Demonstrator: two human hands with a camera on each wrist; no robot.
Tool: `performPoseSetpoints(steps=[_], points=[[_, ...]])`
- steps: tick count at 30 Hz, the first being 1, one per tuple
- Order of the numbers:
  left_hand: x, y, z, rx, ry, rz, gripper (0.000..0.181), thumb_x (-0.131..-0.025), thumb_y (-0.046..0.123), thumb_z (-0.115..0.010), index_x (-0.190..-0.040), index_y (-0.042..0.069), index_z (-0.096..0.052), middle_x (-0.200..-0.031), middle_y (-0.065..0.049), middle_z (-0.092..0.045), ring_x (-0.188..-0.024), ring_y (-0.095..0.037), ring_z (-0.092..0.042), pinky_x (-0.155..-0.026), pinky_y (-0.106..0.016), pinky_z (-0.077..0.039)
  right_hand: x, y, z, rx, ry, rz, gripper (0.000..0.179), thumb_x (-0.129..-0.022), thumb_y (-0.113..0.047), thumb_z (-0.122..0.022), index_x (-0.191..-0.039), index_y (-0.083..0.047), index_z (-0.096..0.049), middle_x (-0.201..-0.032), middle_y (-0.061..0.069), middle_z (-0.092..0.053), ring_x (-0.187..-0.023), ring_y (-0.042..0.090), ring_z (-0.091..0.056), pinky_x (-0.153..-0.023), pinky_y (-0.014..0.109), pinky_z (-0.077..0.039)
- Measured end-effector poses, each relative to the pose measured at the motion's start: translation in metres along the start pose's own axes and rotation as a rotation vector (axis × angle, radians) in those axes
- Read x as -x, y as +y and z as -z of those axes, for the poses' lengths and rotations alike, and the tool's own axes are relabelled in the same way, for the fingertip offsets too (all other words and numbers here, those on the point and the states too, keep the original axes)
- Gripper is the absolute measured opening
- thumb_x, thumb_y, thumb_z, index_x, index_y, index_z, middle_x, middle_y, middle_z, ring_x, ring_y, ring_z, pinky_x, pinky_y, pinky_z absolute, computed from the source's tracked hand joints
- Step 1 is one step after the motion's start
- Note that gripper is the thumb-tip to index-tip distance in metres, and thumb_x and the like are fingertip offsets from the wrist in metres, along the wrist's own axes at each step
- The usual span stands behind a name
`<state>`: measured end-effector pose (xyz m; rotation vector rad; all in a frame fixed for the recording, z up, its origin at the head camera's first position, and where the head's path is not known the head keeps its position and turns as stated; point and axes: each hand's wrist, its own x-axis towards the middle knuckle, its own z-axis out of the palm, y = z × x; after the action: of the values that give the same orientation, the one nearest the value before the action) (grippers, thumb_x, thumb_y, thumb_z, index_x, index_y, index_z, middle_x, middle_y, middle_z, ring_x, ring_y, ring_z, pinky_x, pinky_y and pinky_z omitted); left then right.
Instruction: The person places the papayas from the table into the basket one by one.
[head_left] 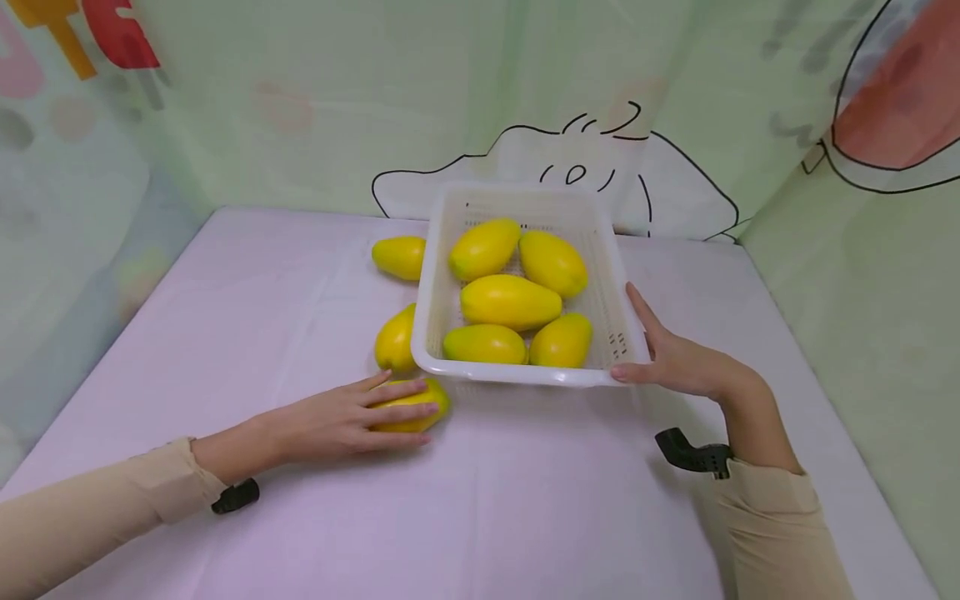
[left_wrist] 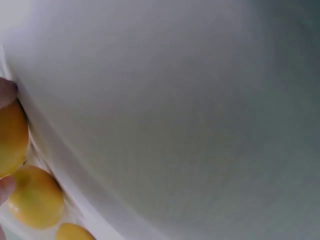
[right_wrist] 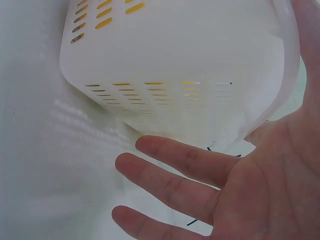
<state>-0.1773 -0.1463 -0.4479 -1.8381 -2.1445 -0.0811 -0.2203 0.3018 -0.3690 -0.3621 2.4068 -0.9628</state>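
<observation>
My left hand [head_left: 348, 421] lies over a yellow mango [head_left: 405, 408] on the table, its fingers spread across the top. In the left wrist view, fingertips [left_wrist: 7, 93] show against a mango [left_wrist: 11, 140] at the left edge. At the front right corner of a white plastic basket [head_left: 525, 377], my right hand [head_left: 686, 358] holds the rim, thumb at the front and index finger along the side. The right wrist view shows its other fingers [right_wrist: 170, 187] extended beside the slotted wall. Several yellow mangoes [head_left: 510, 302] lie inside the basket.
Two more mangoes, one farther back [head_left: 400, 257] and one nearer [head_left: 395, 340], lie left of the basket, which partly covers them. A pale lilac cloth covers the table [head_left: 525, 500]. Printed curtains [head_left: 300, 108] hang behind and at both sides.
</observation>
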Motion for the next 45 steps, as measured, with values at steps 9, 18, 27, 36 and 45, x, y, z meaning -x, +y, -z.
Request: performPoseSetpoints(steps=[9, 18, 27, 36, 45], points=[[-0.004, 0.001, -0.006, -0.077, 0.018, -0.045, 0.04, -0.103, 0.013, -0.032, -0.136, 0.022, -0.052, -0.149, -0.002, -0.041, -0.137, -0.033, -0.036, -0.1, -0.055, -0.043, 0.001, 0.0, 0.001, -0.014, 0.004, 0.014, 0.112, -0.086, -0.034, -0.067, -0.142, -0.041, 0.03, -0.158, 0.015, -0.005, -0.121, 0.032, -0.036, -0.104, 0.063, -0.03], [-0.005, 0.009, 0.001, -0.098, 0.045, -0.079, 0.04, -0.103, 0.01, -0.032, -0.134, 0.02, -0.054, -0.147, -0.006, -0.043, -0.134, -0.033, -0.039, -0.098, -0.054, -0.045, -0.002, -0.001, -0.001, -0.032, -0.003, 0.045, 0.114, -0.085, -0.035, -0.068, -0.144, -0.036, 0.029, -0.158, 0.012, -0.001, -0.123, 0.031, -0.034, -0.106, 0.061, -0.029], [-0.035, 0.03, 0.023, 0.145, 0.155, -0.056, 0.037, -0.093, 0.016, -0.057, -0.13, 0.021, -0.056, -0.146, -0.008, -0.044, -0.134, -0.033, -0.041, -0.106, -0.041, -0.041, 0.0, 0.001, -0.001, -0.041, 0.01, 0.037, 0.115, -0.084, -0.035, -0.07, -0.144, -0.037, 0.028, -0.158, 0.012, -0.003, -0.119, 0.03, -0.038, -0.105, 0.062, -0.031], [-0.067, 0.032, 0.065, 0.439, 0.155, 0.029, 0.048, -0.085, 0.019, -0.069, -0.131, 0.023, -0.054, -0.149, -0.008, -0.037, -0.138, -0.027, -0.035, -0.107, -0.037, -0.041, 0.003, -0.002, -0.002, -0.048, 0.019, 0.007, 0.114, -0.084, -0.035, -0.07, -0.145, -0.037, 0.027, -0.158, 0.014, -0.009, -0.12, 0.031, -0.039, -0.106, 0.063, -0.028], [-0.095, 0.015, 0.098, 0.756, 0.308, 0.248, 0.05, -0.083, 0.017, -0.072, -0.13, 0.019, -0.055, -0.148, -0.005, -0.038, -0.137, -0.022, -0.036, -0.11, -0.033, -0.037, 0.011, -0.003, -0.003, -0.035, 0.03, -0.037, 0.116, -0.082, -0.038, -0.071, -0.145, -0.036, 0.026, -0.156, 0.017, -0.013, -0.124, 0.032, -0.035, -0.107, 0.063, -0.026]])
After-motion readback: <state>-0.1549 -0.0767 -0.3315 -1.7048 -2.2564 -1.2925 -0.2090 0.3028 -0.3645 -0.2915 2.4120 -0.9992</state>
